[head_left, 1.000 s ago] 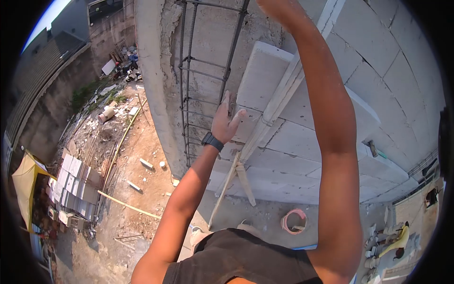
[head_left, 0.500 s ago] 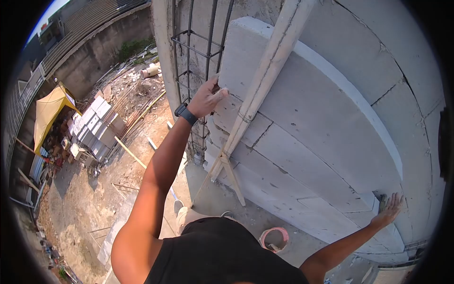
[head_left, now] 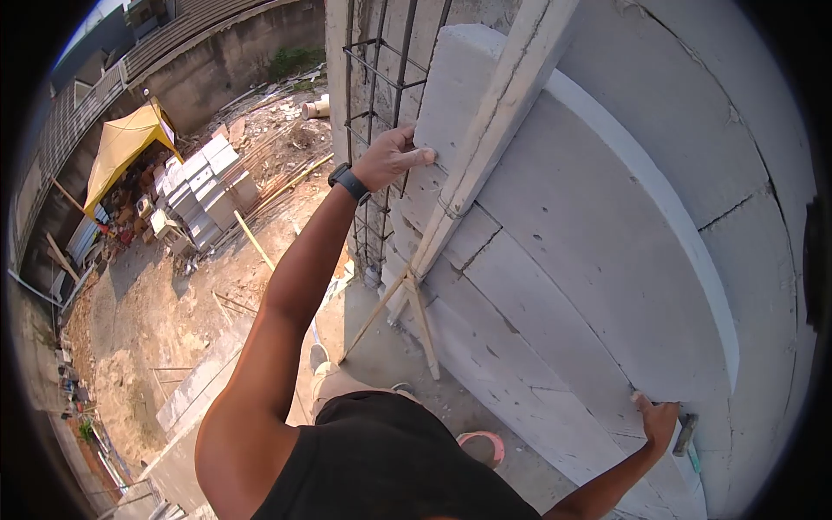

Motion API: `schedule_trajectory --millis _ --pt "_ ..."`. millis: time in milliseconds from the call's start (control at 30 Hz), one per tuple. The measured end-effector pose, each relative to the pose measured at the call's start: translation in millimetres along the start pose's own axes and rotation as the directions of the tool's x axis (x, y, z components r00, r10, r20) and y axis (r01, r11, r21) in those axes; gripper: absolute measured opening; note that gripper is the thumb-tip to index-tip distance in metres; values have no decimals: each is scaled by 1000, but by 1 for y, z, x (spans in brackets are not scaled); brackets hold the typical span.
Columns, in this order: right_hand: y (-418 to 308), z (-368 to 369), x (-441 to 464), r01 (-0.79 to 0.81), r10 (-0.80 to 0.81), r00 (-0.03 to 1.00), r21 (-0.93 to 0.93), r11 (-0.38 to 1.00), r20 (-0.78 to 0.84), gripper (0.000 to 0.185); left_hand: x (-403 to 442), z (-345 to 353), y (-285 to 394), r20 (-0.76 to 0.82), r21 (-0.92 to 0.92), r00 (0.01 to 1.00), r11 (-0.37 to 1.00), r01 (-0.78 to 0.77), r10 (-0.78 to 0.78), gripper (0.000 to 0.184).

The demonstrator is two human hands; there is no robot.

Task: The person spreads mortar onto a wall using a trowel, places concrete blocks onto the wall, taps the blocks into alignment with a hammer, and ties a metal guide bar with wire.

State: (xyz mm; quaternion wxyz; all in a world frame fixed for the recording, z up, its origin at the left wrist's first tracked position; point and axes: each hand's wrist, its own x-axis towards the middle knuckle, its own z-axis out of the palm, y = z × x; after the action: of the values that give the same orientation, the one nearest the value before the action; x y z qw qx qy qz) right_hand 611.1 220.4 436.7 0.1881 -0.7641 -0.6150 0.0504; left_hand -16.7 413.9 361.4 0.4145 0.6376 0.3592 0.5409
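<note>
A long pale lightweight concrete block (head_left: 598,208) lies on top of the block wall (head_left: 520,303). My left hand (head_left: 399,159) grips its left end, thumb on the front face and fingers behind the edge. At the block's lower right end, my right hand (head_left: 660,422) is closed around the corner, its thumb against the front face near the joint. Just beyond that hand rests a tool with a dark cylindrical part (head_left: 685,435) and a teal part, its kind unclear. An upright wooden post (head_left: 485,147) crosses in front of the block.
Steel reinforcing bars (head_left: 381,78) rise left of the wall. Wooden braces (head_left: 422,325) meet the post's foot. A bucket with a pink rim (head_left: 496,446) stands on the floor by my body. Below left, the yard holds stacked blocks (head_left: 204,186) and a yellow canopy (head_left: 126,152).
My right hand has moved down and left from an open pose beside the wall onto the block's right end. My left hand stays on the left end. The view has shifted.
</note>
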Motion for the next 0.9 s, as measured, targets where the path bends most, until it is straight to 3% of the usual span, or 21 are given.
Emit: schedule_trajectory --millis 233,367,433,567,733,867,900 --pt "-6 -4 -2 -40 33 999 174 984 41 75 3 0 -3 5 -103 1000 994 -27 27 54" --pt "12 5 -3 -69 76 995 99 993 -65 75 3 -2 -8 4 -71 1000 997 25 -25 53" --pt "8 4 -1 -75 80 997 192 978 -16 74 3 -3 -8 -11 -55 1000 998 16 -17 52" --pt "9 4 -3 -106 117 992 167 980 -57 73 4 -9 -16 -5 -2 1000 1000 22 -22 52" --pt "-10 3 -7 -135 145 989 277 951 -17 74 2 -5 -10 0 -77 1000 997 -21 21 51" --pt "-13 2 -7 -157 168 986 283 946 -16 83 2 -8 -13 -20 -22 1000 1000 -2 1 51" --pt "-19 -1 -7 -158 164 986 210 965 -10 83 2 -8 -13 -26 -21 1000 1000 -12 11 49"
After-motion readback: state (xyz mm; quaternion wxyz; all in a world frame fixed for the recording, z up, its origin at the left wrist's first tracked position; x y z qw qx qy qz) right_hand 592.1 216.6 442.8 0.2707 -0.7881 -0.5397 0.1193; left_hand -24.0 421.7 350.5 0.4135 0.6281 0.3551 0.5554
